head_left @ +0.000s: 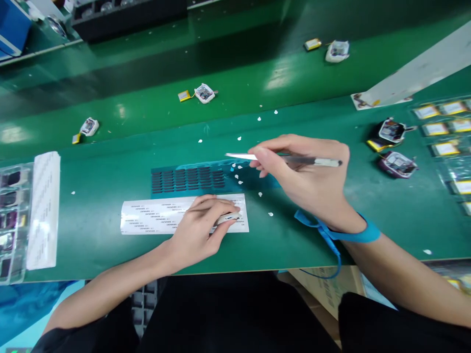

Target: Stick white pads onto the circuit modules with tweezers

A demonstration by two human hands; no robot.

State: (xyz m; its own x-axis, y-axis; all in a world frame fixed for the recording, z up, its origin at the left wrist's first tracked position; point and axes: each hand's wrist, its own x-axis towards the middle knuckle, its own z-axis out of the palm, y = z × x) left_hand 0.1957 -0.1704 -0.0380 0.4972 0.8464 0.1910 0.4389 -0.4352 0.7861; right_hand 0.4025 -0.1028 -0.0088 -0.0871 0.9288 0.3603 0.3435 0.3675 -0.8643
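I note my left hand (200, 223) closed on a small white casing (228, 218), pinning it atop the label strip (154, 215); my right hand (305, 179) pinches tweezers (257, 158) above the blue pad sheet (191, 179), tips poised to pick

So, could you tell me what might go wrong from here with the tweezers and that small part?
The tweezers in the right hand hover over loose white bits on the green mat; one might stick to the tips. The left hand pins a small white part on the label strip; it may slip. The blue wrist strap cord could snag.
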